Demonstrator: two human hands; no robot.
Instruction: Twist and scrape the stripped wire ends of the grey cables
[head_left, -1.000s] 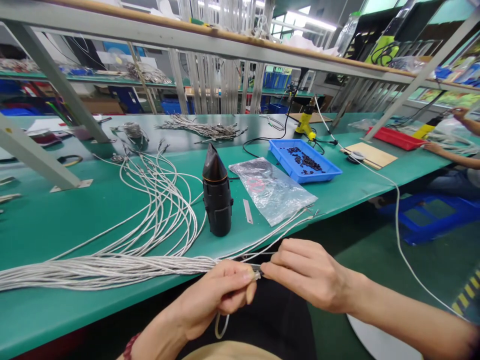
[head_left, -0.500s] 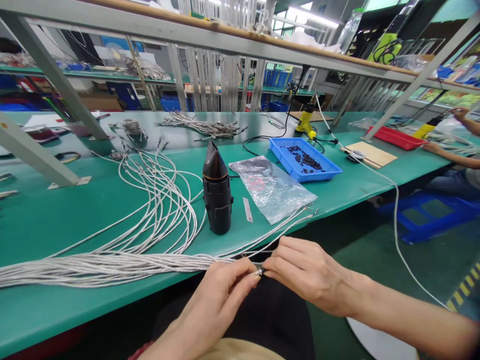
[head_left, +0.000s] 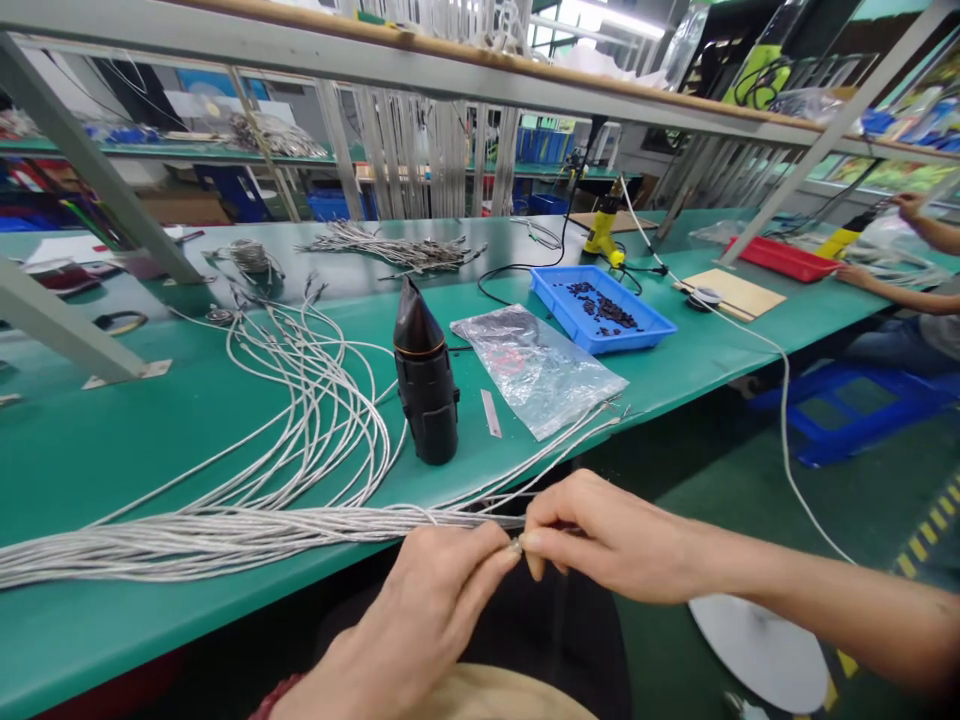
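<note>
My left hand (head_left: 450, 575) is closed in a pinch on the end of a white cable (head_left: 516, 545), just past the table's front edge. My right hand (head_left: 600, 535) meets it there, thumb and forefinger pinched at the cable's tip. Only a small light bit shows between the fingertips; the rest is hidden. Beside the left hand, a thick bundle of white cables (head_left: 225, 540) runs along the front of the table. A few cable ends (head_left: 570, 440) reach out to the right behind my right hand.
On the green table (head_left: 150, 420) stands a black cylinder with a pointed top (head_left: 426, 385). Near it lie a small ruler-like strip (head_left: 491, 414), a clear plastic bag (head_left: 540, 370) and a blue tray (head_left: 652, 340) of small black pieces. A co-worker's hands are at far right.
My right hand's fingers have shifted, with thumb and forefinger now nearer the tip. The dark bit seen between the hands before is out of sight. The view has moved slightly.
</note>
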